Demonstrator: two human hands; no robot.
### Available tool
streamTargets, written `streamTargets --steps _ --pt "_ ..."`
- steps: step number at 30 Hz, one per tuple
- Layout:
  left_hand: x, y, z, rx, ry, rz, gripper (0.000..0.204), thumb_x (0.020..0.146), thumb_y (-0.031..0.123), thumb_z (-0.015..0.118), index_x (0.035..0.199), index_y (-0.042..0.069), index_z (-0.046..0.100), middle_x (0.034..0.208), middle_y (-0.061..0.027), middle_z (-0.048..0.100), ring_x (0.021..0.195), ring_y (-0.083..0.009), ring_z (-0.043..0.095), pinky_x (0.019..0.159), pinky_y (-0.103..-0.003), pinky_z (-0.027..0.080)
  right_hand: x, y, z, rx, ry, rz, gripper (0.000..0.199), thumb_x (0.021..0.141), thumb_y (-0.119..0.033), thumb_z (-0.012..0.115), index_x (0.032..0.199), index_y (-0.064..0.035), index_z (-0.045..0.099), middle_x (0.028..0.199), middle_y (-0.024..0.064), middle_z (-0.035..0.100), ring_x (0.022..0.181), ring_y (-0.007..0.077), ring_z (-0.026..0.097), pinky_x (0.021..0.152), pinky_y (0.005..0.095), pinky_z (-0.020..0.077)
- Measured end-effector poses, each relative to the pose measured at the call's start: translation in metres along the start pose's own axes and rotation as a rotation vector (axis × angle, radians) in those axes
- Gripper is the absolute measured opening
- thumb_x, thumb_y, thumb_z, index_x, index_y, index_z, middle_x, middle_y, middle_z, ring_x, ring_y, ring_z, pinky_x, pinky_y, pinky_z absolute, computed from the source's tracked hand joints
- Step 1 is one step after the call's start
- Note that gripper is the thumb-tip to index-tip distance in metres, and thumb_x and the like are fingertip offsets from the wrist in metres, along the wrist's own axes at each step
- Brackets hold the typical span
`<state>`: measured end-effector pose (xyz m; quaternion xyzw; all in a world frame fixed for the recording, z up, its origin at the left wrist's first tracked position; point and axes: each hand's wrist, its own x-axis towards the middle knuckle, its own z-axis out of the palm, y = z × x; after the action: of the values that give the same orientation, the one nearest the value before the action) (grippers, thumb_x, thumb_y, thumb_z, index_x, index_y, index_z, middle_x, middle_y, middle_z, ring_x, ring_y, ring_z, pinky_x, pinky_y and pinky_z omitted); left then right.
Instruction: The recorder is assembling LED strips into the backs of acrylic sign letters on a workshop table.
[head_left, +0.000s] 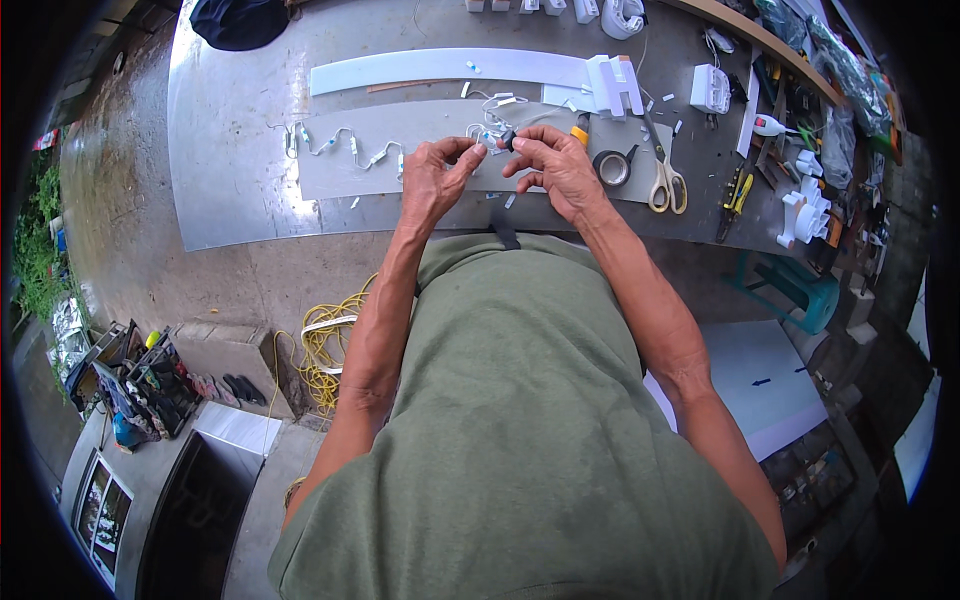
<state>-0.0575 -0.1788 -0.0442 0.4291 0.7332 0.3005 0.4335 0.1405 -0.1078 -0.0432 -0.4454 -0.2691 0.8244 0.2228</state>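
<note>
Grey sheet-metal bench; both hands together, pinching thin white wiring.

Bare sheet leftward (scissors rightward)

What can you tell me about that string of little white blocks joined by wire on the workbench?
The string of modules lies flat on a grey sheet on the bench. Small white rectangular blocks, plastic by the look, are linked by thin pale wires that sag in loops between them. It runs from the sheet's left end rightward to a tangle at the hands, where the left hand and right hand pinch its near end, the right also holding a small dark piece.
</note>
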Motion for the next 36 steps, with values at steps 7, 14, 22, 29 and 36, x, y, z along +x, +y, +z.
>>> streamTargets --steps 7,14,22,29,36 --pt "-0.001 -0.020 0.008 -0.087 0.025 0.095 0.029 0.090 0.029 0.076 0.101 0.003 0.078 0.077 -0.0110 0.073 0.071 -0.0167 0.068 0.067 -0.032 0.052 -0.006 0.025 -0.001 0.112 0.158 0.047 0.022 0.092 -0.014 0.072 0.111 -0.0056 0.066 0.110 0.0124 0.072 0.095 0.0244 0.071 0.078 0.0384 0.0587" --pt "-0.009 -0.009 0.002 -0.185 -0.160 0.014 0.026 0.093 0.028 0.075 0.102 0.003 0.077 0.084 -0.0034 0.074 0.072 -0.0090 0.058 0.067 -0.028 0.048 -0.010 0.032 0.005 0.434 0.033 0.077 0.018 0.092 -0.012 0.073 0.107 -0.0031 0.069 0.105 0.0133 0.073 0.093 0.0238 0.072 0.079 0.0356 0.0583" --pt "-0.021 0.005 0.007 0.312 0.020 0.315 0.022 0.086 0.026 0.078 0.099 0.008 0.077 0.075 -0.0064 0.068 0.077 -0.0157 0.061 0.071 -0.032 0.049 -0.007 0.043 0.006 0.228 0.090 -0.143 0.012 0.091 -0.006 0.073 0.100 0.0012 0.071 0.095 0.0113 0.073 0.085 0.0183 0.070 0.078 0.0299 0.0567" --pt "-0.019 0.004 0.010 -0.131 -0.079 0.084 0.023 0.086 0.022 0.077 0.096 0.001 0.076 0.074 -0.0034 0.070 0.067 -0.0090 0.059 0.062 -0.026 0.047 -0.008 0.038 -0.001 0.207 0.056 -0.151 0.013 0.093 -0.009 0.071 0.104 -0.0006 0.071 0.095 0.0090 0.073 0.089 0.0184 0.069 0.082 0.0320 0.0539" --pt "-0.019 -0.010 0.018 -0.161 -0.001 -0.013 0.022 0.085 0.020 0.081 0.098 0.002 0.079 0.075 -0.0049 0.072 0.065 -0.0098 0.062 0.060 -0.026 0.049 -0.028 0.024 0.003 -0.072 0.258 -0.044 0.015 0.089 -0.013 0.074 0.099 -0.0011 0.070 0.081 0.0049 0.069 0.068 0.0109 0.065 0.057 0.0230 0.0502"
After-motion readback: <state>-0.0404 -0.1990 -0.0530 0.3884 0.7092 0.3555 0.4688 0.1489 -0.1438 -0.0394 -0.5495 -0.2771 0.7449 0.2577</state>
